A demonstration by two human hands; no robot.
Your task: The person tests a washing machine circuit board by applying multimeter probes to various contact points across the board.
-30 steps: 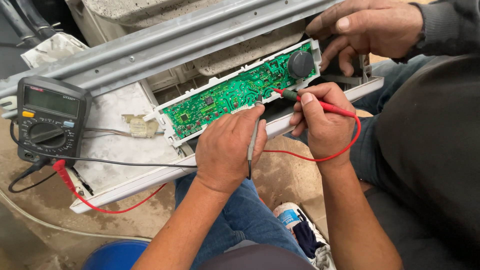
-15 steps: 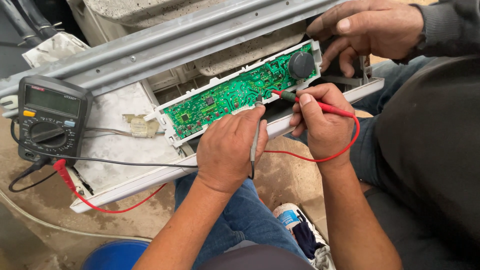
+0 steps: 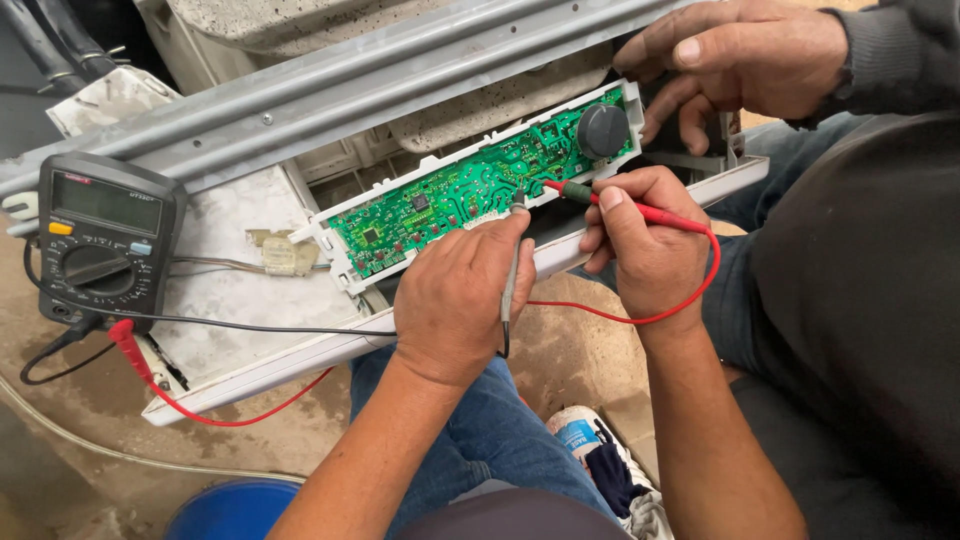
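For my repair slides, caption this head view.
Left hand and right hand press multimeter probes onto a green circuit board.

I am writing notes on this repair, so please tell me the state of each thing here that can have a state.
Circuit board: bare, lying in its white tray.
Multimeter: both leads plugged in; its screen cannot be read.
Left hand: holds the black probe, tip at the board.
Right hand: holds the red probe, tip at the board.
Another person's hand: grips the panel's end.
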